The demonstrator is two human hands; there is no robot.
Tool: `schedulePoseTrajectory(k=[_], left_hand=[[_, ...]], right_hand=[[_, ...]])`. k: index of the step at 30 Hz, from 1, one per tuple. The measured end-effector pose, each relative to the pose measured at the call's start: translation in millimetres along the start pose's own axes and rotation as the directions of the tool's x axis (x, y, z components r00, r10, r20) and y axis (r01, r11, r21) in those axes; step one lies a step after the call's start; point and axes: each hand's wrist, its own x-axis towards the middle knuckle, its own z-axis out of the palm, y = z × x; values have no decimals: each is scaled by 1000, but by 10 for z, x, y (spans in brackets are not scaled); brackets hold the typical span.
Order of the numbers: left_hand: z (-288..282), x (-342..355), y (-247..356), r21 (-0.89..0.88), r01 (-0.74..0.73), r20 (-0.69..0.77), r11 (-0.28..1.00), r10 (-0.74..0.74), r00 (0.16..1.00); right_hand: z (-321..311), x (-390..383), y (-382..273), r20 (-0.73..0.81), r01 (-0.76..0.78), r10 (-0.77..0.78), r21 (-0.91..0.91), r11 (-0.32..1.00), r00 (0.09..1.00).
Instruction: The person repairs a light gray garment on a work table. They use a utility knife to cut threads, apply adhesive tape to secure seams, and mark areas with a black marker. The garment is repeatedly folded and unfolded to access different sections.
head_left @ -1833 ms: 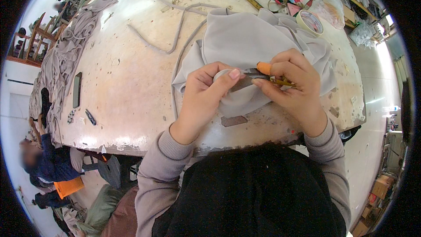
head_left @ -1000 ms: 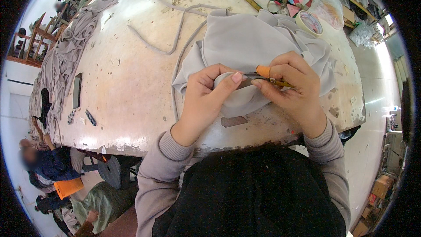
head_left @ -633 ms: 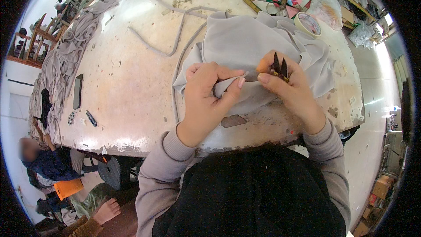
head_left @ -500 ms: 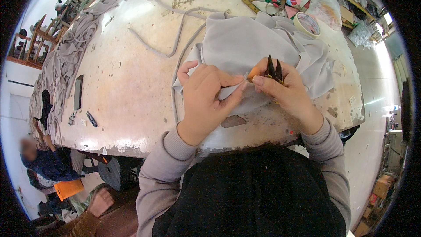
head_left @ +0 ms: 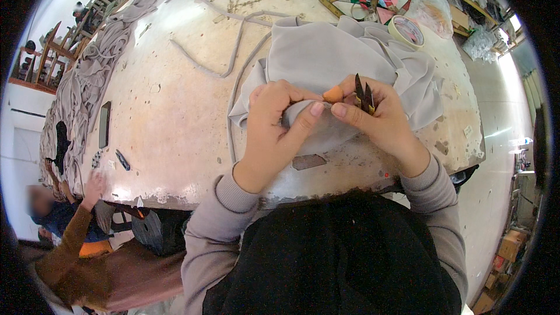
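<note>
A large heap of pale grey fabric [head_left: 326, 58] lies crumpled under both hands. My left hand [head_left: 274, 134] pinches a folded edge of this cloth between thumb and fingers. Just to its right, my right hand [head_left: 385, 128] is closed round small dark-bladed snips [head_left: 362, 93] with yellow grips, blades pointing up. Its thumb and a finger in an orange cover [head_left: 333, 94] meet at the same cloth edge, beside my left thumb; exactly what they pinch is too small to make out.
Tape roll [head_left: 408, 31], tape measure [head_left: 332, 3] and plastic bag [head_left: 431, 11] sit back right on the table [head_left: 146, 128]. Grey cloth [head_left: 87, 76] lines the left side, near a dark slab [head_left: 105, 123]. Co-workers [head_left: 73, 256] are at lower left; one's hand [head_left: 95, 185] is on the tabletop.
The snips have swung from lying along the cloth edge to pointing upward in my right hand, whose fingertips moved in to that edge. A co-worker at lower left has reached onto the table.
</note>
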Motion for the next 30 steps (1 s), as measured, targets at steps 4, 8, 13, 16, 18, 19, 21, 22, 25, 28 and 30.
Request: schedulePoseTrajectory(k=[4, 8, 13, 16, 18, 19, 21, 22, 25, 28, 30], left_hand=[[14, 15, -41, -175, 105, -1, 979, -107, 994], [13, 6, -51, -230, 144, 49, 963, -136, 989], [15, 5, -56, -241, 104, 75, 965, -88, 993], [8, 3, -59, -218, 115, 95, 969, -96, 991], [3, 0, -59, -210, 144, 99, 967, -126, 987], [0, -2, -58, -206, 149, 102, 967, -130, 986], [-7, 0, -57, -194, 163, 103, 967, -145, 984], [-8, 0, -55, -193, 149, 99, 970, -132, 986], [-13, 8, -47, -171, 112, 79, 979, -99, 992], [-21, 17, -32, -127, 72, 65, 989, -65, 996], [-25, 20, -20, -108, 67, 57, 992, -61, 996]], right_hand=[[-32, -9, -2, 18, -38, 41, -121, 992, 999], [-33, -8, 0, 20, -22, 25, -137, 990, 999], [-15, -18, 9, 7, 40, -40, -129, 991, 999], [-13, -20, 5, 2, 26, -26, -120, 992, 1000], [-26, -21, -19, 11, -16, 17, -100, 995, 1000], [-36, -23, -35, 3, -4, 5, -126, 992, 1000], [-64, -25, -79, -8, 37, -39, -174, 984, 999], [-89, -41, -112, 24, 107, -104, -263, 959, 994], [-139, -67, -171, 112, 227, -198, -517, 825, 974], [-137, -66, -165, 176, 311, -257, -585, 749, 950], [-123, -60, -143, 161, 262, -207, -585, 767, 965]])
